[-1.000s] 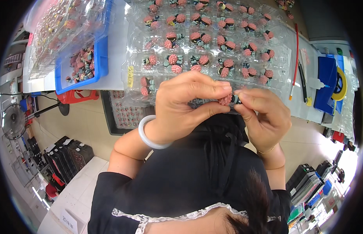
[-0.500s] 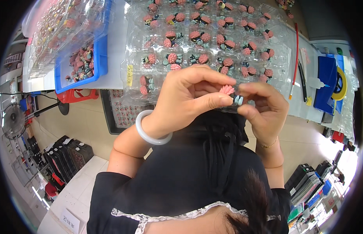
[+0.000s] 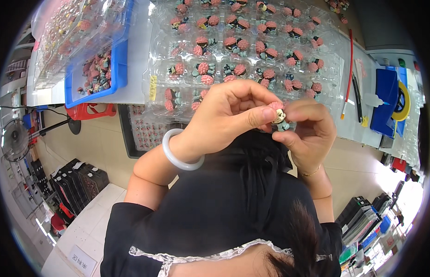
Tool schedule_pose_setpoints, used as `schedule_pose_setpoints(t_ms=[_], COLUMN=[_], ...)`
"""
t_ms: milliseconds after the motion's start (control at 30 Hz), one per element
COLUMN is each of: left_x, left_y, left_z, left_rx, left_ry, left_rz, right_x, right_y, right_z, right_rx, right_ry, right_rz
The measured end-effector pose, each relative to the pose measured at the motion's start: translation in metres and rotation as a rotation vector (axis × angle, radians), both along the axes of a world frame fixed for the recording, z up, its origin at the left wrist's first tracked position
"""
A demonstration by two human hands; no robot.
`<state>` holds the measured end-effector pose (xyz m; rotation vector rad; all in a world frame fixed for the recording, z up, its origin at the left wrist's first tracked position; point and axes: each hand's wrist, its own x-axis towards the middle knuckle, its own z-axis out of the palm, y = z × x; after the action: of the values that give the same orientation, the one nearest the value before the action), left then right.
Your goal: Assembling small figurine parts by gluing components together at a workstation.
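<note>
A: What sits between the hands?

B: A tiny figurine (image 3: 278,115) with a bumpy pink head and a pale teal body, held above the dark lap.

A: Who grips it?

B: Both. The left hand (image 3: 228,117) curls closed, thumb pressed on it; the right hand (image 3: 309,131) pinches it from the other side.

A: Around them?

B: A smooth white bangle (image 3: 180,152) on the left wrist. Beyond, clear moulded plastic trays (image 3: 252,51) hold rows of like figurines; further left, a blue bin (image 3: 97,69).

Single head view, looking steeply down, close above the clear plastic tray (image 3: 178,87) of figurines; fisheye-bent edges.
</note>
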<state>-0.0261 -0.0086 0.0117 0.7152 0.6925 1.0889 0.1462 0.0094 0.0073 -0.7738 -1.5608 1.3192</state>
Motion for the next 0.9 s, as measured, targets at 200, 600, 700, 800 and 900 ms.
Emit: schedule_pose_setpoints(t_ms=[200, 600, 700, 800, 900], left_x=[-0.001, 0.000, 0.002, 0.005, 0.003], left_y=[-0.001, 0.000, -0.001, -0.002, -0.001], left_z=[0.001, 0.001, -0.001, 0.001, 0.002], left_rx=[0.035, -0.147, -0.142, -0.140, -0.153], left_ry=[0.075, -0.047, -0.080, -0.141, -0.145], left_rz=[-0.052, -0.022, 0.009, 0.026, 0.000], right_x=[-0.002, -0.001, -0.003, -0.004, -0.004], right_y=[0.017, -0.002, -0.002, -0.002, -0.001], right_z=[0.000, -0.002, -0.004, -0.004, -0.006], right_rx=[0.422, 0.697, 0.669, 0.625, 0.600], right_ry=[-0.258, -0.316, -0.290, -0.258, -0.243], right_rz=[0.042, -0.171, -0.180, -0.182, -0.165])
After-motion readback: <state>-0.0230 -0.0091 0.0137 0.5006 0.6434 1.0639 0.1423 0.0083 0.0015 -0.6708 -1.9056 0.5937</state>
